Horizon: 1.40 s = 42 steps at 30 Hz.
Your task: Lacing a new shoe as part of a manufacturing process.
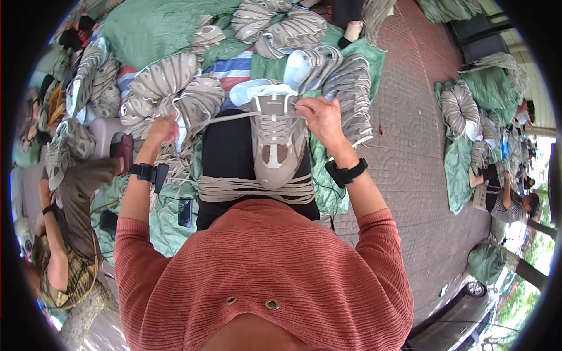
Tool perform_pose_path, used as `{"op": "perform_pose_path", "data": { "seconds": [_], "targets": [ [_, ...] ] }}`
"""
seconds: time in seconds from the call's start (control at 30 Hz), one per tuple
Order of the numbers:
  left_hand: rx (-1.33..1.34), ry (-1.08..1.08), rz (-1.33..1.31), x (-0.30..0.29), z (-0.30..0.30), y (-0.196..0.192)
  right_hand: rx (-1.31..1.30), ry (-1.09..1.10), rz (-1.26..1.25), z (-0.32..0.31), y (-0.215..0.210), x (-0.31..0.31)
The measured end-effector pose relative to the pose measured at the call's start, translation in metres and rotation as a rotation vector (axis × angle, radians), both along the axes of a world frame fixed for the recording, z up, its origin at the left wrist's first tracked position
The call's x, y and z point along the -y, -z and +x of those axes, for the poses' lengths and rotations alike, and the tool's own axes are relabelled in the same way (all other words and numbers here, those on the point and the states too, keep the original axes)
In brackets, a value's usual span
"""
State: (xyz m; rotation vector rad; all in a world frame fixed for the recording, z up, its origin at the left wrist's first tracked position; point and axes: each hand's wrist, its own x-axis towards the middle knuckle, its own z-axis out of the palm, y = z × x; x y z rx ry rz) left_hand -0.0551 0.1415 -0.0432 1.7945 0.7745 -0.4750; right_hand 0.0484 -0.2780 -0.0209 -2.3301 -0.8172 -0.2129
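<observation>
A beige sneaker (pixel 278 146) lies toe-toward-the-body on the person's black-clad lap, and everything else sits around it. The right hand (pixel 321 119), just beside the sneaker's upper right, has its fingers pinched shut on a pale shoelace (pixel 234 117) at the collar. That lace runs taut leftward from the sneaker to the left hand (pixel 161 130), whose fingers are curled closed around its far end. Below the sneaker's toe, a bundle of loose laces (pixel 254 190) lies flat across the lap. Above and to the left of the sneaker, heaps of grey shoe uppers (pixel 170 88) rest on green sacks (pixel 152 26). Left of the lap lies a dark phone (pixel 185 212). Far right of the sneaker, another person (pixel 509 202) sits by more green bundles.
</observation>
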Motion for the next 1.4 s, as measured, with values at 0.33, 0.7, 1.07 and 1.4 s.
{"op": "perform_pose_path", "data": {
  "seconds": [0.33,0.7,1.07,1.4],
  "targets": [
    [0.924,0.584,0.553,0.148,0.043,-0.021,-0.683,0.010,0.213,-0.005,0.013,0.001],
    [0.983,0.912,0.517,0.225,0.089,-0.016,-0.801,0.043,0.199,0.007,0.017,-0.014],
    [0.908,0.817,0.247,0.227,0.088,0.004,-0.469,-0.360,0.094,0.035,0.020,-0.003],
    [1.225,0.842,1.057,0.178,0.091,-0.021,-0.400,-0.382,0.026,0.025,0.009,0.000]
  ]
}}
